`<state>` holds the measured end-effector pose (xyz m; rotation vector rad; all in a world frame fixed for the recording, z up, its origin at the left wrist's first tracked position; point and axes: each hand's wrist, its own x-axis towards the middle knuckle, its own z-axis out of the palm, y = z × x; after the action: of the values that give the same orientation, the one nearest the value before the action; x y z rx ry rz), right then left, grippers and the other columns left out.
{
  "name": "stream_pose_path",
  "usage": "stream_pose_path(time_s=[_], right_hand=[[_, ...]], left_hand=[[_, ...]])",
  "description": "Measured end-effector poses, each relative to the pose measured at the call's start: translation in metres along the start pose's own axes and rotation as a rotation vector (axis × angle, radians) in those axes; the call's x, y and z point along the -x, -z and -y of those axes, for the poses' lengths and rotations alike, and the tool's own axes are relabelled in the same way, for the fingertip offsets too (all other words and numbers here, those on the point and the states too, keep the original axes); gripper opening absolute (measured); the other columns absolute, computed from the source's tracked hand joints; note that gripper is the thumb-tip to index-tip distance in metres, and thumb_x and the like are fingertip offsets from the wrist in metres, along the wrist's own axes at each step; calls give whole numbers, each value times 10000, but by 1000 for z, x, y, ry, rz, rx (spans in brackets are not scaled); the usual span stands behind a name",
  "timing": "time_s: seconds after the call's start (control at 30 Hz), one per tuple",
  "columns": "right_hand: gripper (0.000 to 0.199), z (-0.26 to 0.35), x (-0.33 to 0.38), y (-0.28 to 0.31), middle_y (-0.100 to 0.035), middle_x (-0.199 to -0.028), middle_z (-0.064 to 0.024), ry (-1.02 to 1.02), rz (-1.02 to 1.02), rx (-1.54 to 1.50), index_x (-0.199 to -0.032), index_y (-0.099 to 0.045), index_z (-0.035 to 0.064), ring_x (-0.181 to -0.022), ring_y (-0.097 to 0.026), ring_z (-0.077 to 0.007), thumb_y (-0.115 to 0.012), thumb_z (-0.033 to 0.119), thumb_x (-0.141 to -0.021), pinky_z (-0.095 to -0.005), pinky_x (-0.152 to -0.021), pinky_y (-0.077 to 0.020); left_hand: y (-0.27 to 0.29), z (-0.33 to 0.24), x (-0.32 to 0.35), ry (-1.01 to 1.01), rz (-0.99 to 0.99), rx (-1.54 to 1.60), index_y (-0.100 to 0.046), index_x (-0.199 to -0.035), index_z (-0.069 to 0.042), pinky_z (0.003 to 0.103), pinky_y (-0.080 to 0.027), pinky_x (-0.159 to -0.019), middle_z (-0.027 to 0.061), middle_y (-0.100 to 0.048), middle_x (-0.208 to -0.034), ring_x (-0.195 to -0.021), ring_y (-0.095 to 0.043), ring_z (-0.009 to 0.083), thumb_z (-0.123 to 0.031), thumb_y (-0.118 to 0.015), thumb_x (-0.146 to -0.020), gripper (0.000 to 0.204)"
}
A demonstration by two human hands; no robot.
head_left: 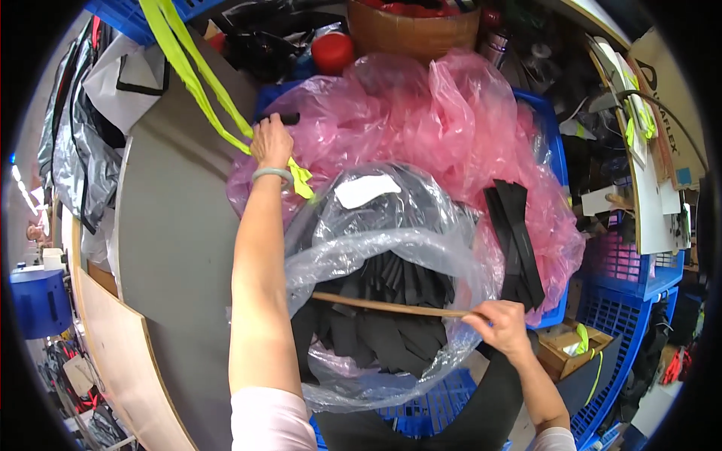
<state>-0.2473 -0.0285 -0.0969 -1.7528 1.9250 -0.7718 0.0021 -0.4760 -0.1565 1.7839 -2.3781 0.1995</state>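
My left hand (272, 144), with a pale bangle on its wrist, is closed at the far left of the pink plastic bag. A fluorescent yellow-green strip (197, 79) runs down from the top into it, and the loose end pokes out below. A short black piece (289, 119) shows beside its fingers; what it is I cannot tell. My right hand (499, 326) grips one end of a thin wooden stick (387, 305), which lies across the mouth of a clear plastic bag (376, 244). Inside that bag are several black strips (376, 336).
Crumpled pink plastic (466, 113) fills a blue crate (557, 143) ahead, with black strips (515, 240) lying on it. A grey panel (177, 218) stretches along the left. Beyond are a round brown tub (414, 31) and a red lid (332, 52). At right sits a small wooden box (560, 359).
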Motion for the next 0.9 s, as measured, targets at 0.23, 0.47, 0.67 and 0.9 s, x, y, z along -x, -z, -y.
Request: stream_pose_path(time_s=[0.23,0.47,0.67,0.9], right_hand=[[227,-2,-24,-35,-537,-599,-53,17,96,-53,-703,-607,61,-553,-561,-250,-713,260,-729,-337,-526,-439],[215,3,-28,-29,-536,-698,-58,46,24,-5,-751,-610,53,-639,-556,-240,-726,228,-705,-337,-539,-417],[274,57,-20,11,-553,-871,-104,116,-170,-83,-925,-613,34,-797,-562,-272,-721,130,-692,-357,-691,-455],[228,101,38,99,-572,-915,-56,-114,-161,-809,-1017,-610,-5,-835,-562,-113,-634,7,-791,-234,-754,-456]], left_hand=[[-11,-13,-16,28,49,-46,-539,-1157,-132,462,-472,-812,126,-538,-1093,-1056,-505,330,-222,-617,-784,392],[22,-26,-13,-69,-442,284,-675,-875,-89,372,-444,-733,90,-557,-947,-888,-519,253,-168,-644,-767,137],[209,-67,112,325,471,1730,-587,-936,38,312,-487,-744,104,-630,-862,-748,-605,215,-196,-553,-896,240],[298,-75,318,591,1118,1903,-508,-1034,33,398,-525,-771,182,-630,-915,-806,-642,293,-76,-482,-892,180]])
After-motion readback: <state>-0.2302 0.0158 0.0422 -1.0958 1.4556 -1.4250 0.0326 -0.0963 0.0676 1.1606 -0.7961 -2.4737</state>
